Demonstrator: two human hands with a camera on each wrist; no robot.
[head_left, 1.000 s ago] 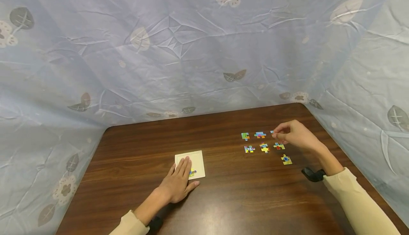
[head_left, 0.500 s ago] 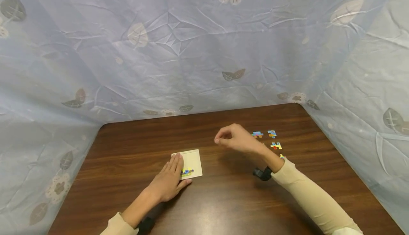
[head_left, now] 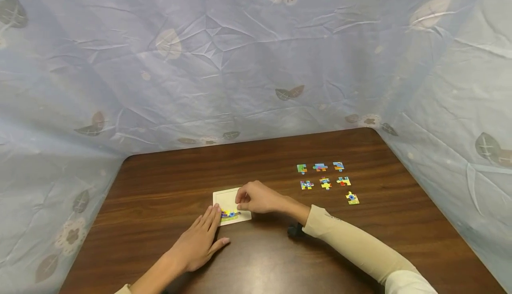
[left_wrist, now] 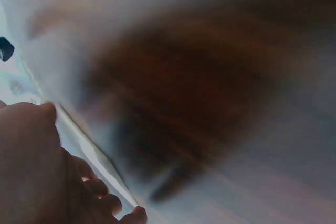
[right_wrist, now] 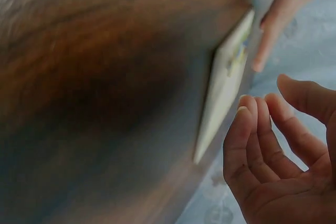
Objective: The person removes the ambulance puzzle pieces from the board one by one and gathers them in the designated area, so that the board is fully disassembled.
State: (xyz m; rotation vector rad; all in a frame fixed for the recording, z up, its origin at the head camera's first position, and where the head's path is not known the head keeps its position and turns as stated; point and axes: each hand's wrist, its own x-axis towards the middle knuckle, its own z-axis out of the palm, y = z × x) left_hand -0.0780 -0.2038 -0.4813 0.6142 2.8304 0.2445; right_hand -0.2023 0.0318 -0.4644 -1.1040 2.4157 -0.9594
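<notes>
A small cream puzzle board lies on the brown table, with colorful jigsaw pieces along its near left part. My left hand lies flat, fingers straight, with the fingertips on the board's left edge. Over the board's right side hovers my right hand, thumb and fingers pointing down toward the right end of the colored pieces. In the right wrist view the right hand has bent fingers, the thumb stands apart from them, and no piece shows between. The left wrist view has the left hand beside the board's pale edge.
Several loose jigsaw pieces lie at the right of the table: a far row with a blue piece, a second row with a yellow piece, and a single piece nearer me. A patterned cloth hangs around the table.
My right hand has left the far right loose piece, which stays on the table, and has moved left to the board. The left hand has slid left toward the board's edge, uncovering more colored pieces.
</notes>
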